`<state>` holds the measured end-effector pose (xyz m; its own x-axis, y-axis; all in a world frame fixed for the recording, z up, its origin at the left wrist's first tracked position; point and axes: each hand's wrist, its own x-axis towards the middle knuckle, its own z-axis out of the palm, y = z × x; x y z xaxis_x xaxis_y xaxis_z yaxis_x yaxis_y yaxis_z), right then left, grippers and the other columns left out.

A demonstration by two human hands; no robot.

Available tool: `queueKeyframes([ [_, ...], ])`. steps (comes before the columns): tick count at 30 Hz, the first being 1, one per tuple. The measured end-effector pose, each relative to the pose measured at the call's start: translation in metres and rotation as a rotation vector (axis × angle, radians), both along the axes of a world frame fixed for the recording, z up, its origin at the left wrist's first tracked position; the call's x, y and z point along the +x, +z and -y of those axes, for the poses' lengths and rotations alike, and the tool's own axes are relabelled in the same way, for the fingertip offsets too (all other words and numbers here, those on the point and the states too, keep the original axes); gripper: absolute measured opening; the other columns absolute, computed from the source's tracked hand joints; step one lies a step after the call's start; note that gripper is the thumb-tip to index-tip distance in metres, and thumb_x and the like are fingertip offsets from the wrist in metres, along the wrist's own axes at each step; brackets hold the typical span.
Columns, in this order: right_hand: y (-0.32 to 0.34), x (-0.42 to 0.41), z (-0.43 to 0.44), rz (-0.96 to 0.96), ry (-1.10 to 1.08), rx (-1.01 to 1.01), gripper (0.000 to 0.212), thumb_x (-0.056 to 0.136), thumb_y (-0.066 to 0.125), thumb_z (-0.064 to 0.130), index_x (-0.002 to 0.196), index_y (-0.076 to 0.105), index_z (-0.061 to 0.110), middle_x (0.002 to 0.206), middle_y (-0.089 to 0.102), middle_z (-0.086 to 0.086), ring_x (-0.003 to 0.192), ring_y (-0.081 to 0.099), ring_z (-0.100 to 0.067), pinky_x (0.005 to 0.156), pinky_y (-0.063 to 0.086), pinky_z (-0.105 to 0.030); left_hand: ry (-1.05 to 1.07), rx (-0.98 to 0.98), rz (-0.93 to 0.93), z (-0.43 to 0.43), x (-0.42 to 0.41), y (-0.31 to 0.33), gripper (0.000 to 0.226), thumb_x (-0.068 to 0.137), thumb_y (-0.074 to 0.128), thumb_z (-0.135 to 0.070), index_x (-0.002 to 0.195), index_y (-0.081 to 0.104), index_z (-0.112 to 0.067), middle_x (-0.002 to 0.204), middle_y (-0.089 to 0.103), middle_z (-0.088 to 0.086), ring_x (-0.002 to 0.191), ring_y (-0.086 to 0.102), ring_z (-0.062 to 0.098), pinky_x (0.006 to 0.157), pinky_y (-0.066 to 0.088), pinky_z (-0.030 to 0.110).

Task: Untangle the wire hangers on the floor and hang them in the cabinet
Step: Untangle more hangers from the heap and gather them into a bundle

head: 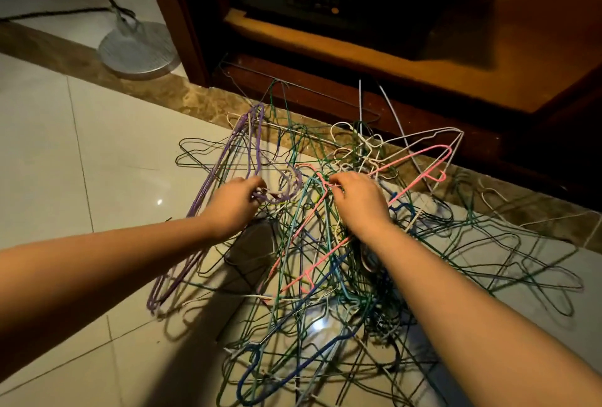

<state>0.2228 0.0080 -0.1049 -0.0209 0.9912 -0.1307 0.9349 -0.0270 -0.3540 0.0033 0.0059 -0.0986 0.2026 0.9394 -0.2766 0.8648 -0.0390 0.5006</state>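
Left hand (pixel 233 206) is pinching purple hangers (pixel 208 186) by their hooks; right hand (pixel 360 203) is gripping the pink hanger (pixel 420 157) near its neck. Both are working atop the tangle (pixel 309 260) lying on the floor (pixel 81 146) before the cabinet (pixel 488 48); the wire is probably light, springy, snag-prone, so hooks seem the best hold.

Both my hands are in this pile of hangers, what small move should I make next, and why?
Probably lift the purple hangers in your left hand up and leftward: they lie at the left edge of the pile, less crossed over, while the pink hanger in your right hand threads through its middle.
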Motion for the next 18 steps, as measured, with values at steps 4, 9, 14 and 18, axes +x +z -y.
queueKeyframes([
  [4, -0.009, 0.009, -0.025, 0.259, 0.140, -0.091, 0.033, 0.095, 0.047, 0.034, 0.124, 0.055, 0.020, 0.127, 0.057, -0.003, 0.122, 0.046, -0.023, 0.112, 0.018, -0.039, 0.012, -0.062, 0.011, -0.004, 0.019, -0.020, 0.026, 0.085, 0.056, -0.007, 0.110, 0.059, -0.010, 0.103, 0.057, 0.013, 0.096, 0.056, 0.030, 0.078, 0.039, 0.029],
  [9, -0.026, 0.015, -0.036, 0.372, 0.229, -0.178, 0.036, 0.093, 0.048, 0.044, 0.116, 0.060, 0.019, 0.119, 0.060, -0.005, 0.120, 0.048, -0.026, 0.114, 0.013, -0.042, 0.074, -0.104, -0.009, -0.010, 0.036, -0.042, 0.029, 0.087, 0.058, -0.015, 0.116, 0.054, -0.009, 0.110, 0.051, 0.014, 0.088, 0.050, 0.023, 0.086, 0.043, 0.030],
  [14, -0.035, 0.018, -0.036, 0.273, 0.146, -0.069, 0.028, 0.094, 0.049, 0.040, 0.107, 0.066, 0.023, 0.110, 0.065, -0.002, 0.110, 0.049, -0.024, 0.101, 0.027, -0.036, 0.142, -0.114, 0.069, -0.022, 0.041, -0.053, 0.018, 0.085, 0.063, -0.019, 0.093, 0.046, -0.018, 0.089, 0.058, 0.002, 0.075, 0.052, 0.017, 0.051, 0.033, 0.019],
  [18, -0.035, 0.020, -0.033, 0.243, 0.117, -0.030, 0.023, 0.093, 0.050, 0.038, 0.106, 0.066, 0.027, 0.107, 0.067, -0.001, 0.107, 0.051, -0.024, 0.094, 0.029, -0.035, 0.146, -0.100, 0.033, -0.026, 0.043, -0.054, 0.021, 0.082, 0.066, -0.022, 0.095, 0.050, -0.015, 0.089, 0.059, 0.007, 0.076, 0.048, 0.019, 0.056, 0.029, 0.026],
])
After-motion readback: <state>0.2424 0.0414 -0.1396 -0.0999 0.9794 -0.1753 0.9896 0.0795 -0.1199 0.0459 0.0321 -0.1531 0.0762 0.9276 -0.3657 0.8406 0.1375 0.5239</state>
